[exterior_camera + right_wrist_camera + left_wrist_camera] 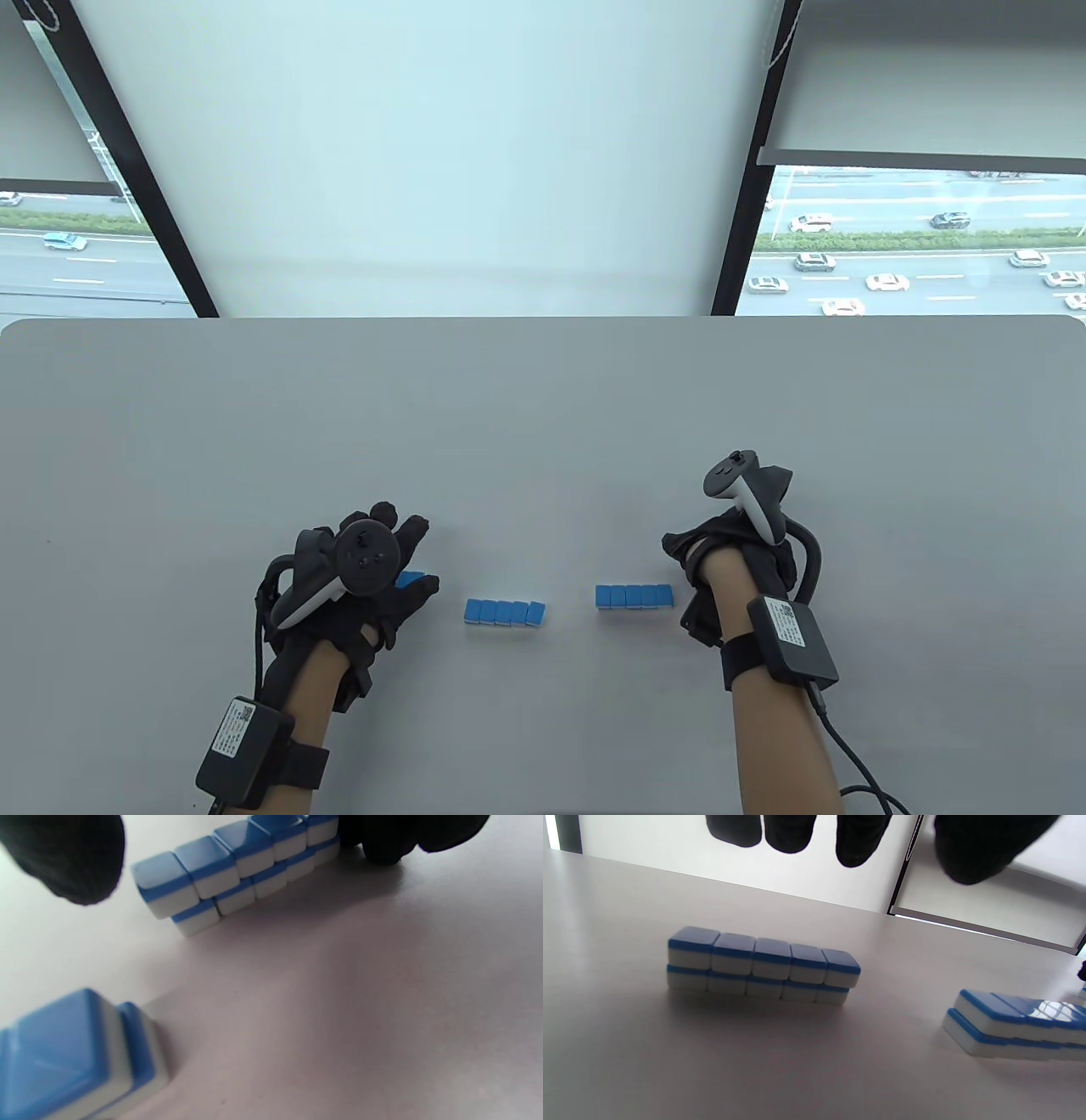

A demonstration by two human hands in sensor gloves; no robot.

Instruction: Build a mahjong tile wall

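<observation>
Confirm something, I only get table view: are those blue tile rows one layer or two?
Observer: Two. Left wrist view shows the five-tile row stacked two high, blue sides up.
Operator: Left hand holding anything?
Observer: No. Its fingers hang above the table, clear of that row.
Operator: Right hand?
Observer: Right wrist view: its fingers touch one end of a double row; the thumb is apart from the other end.
</observation>
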